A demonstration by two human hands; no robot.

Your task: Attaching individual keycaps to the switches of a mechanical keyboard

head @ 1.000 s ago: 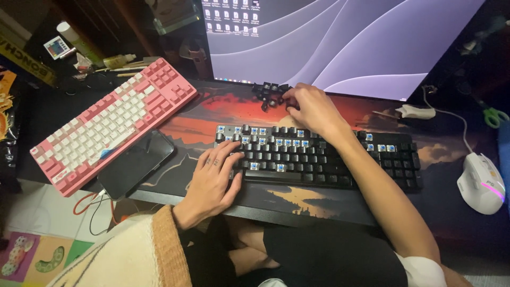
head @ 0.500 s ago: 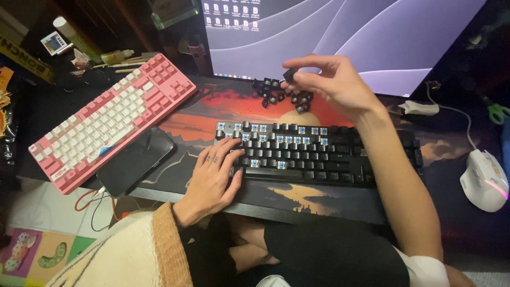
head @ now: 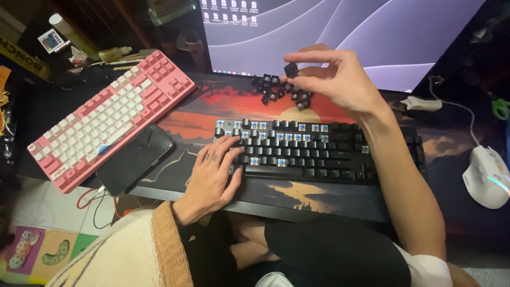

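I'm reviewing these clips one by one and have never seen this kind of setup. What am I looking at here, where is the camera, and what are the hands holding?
There is no machine: a person wears a camera on the head, looking down at their own two hands over a desk. The left hand rests on the left end of a black keyboard, which has several caps missing so blue switches show. The right hand is raised, pinching one black keycap between its fingertips above a small pile of loose keycaps. Also there: a pink keyboard, a dark phone, a white mouse and a lit monitor.
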